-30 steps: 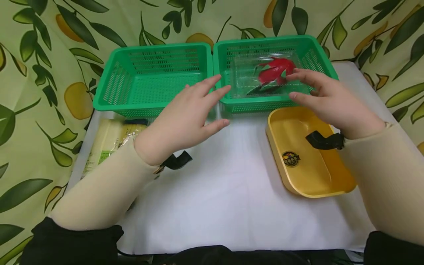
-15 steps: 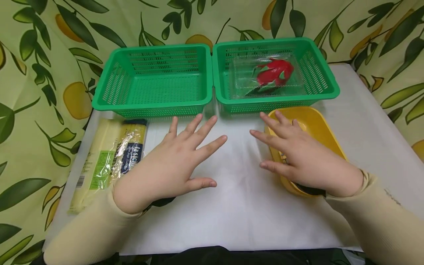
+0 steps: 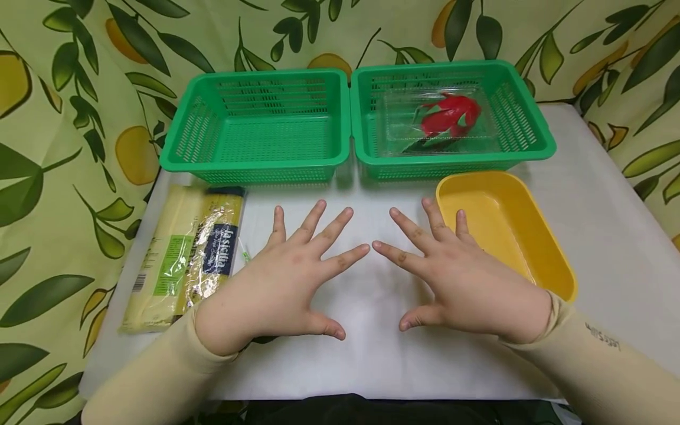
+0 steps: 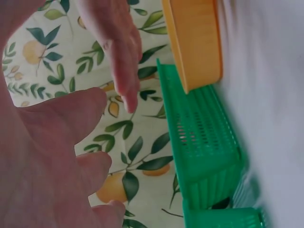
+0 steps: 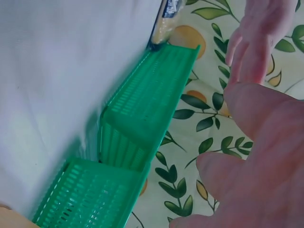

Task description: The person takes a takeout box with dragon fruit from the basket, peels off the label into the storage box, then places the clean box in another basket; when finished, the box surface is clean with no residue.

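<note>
My left hand (image 3: 289, 277) is held over the white cloth with its fingers spread and holds nothing. My right hand (image 3: 457, 274) faces it, fingers also spread, and partly overlaps the yellow tub (image 3: 547, 260) in the head view. Only a small gap separates the two index fingertips. To the left of the left hand lie a pale packet (image 3: 154, 260) with a green label and a bag of spaghetti (image 3: 218, 236) with a dark blue label. In the left wrist view the tub (image 4: 197, 47) shows side-on beyond the right hand.
Two green baskets stand side by side at the back. The left basket (image 3: 255, 176) shows its bare slotted floor; the right basket (image 3: 457, 162) holds a clear plastic box (image 3: 395, 118) with a red object (image 3: 451, 115) in it. A leaf-patterned cloth (image 3: 127, 153) hangs behind.
Both hands have drawn back from near the baskets toward me and closer together, their fingers spreading wide. The packets and more of the tub have come into sight. The baskets stand as before.
</note>
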`<state>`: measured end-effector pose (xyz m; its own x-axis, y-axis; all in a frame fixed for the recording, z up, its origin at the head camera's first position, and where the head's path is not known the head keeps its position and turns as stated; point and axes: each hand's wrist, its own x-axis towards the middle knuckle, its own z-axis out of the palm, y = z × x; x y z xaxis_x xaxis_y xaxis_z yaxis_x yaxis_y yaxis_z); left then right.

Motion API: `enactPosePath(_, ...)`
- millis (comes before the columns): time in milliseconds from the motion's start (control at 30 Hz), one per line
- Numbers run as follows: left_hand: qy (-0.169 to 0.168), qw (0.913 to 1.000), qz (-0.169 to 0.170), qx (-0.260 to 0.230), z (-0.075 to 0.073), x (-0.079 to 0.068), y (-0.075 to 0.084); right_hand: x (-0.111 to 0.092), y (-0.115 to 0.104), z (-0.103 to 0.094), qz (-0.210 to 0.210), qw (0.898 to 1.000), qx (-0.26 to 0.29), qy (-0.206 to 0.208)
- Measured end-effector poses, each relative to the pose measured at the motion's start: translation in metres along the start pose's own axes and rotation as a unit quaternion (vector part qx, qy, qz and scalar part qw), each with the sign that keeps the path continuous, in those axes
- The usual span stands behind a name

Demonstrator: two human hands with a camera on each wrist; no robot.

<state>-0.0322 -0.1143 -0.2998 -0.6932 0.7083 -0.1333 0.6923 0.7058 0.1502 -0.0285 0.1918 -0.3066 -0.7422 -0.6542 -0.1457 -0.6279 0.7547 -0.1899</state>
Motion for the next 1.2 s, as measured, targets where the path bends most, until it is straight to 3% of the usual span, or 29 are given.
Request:
enactPosePath(300,-0.005,0.9998,-0.018,-0.009,0.0044,-0.0017,-0.0009,0.0022,-0.0076,0.0008,0.009,1.000,-0.002,0.002)
enactPosePath(1200,0.028,0.9996,0.005,0.008,0.0067,-0.0064,-0.0034,0.0027,-0.0068,0.0038,-0.037,0.998,0.008,0.045)
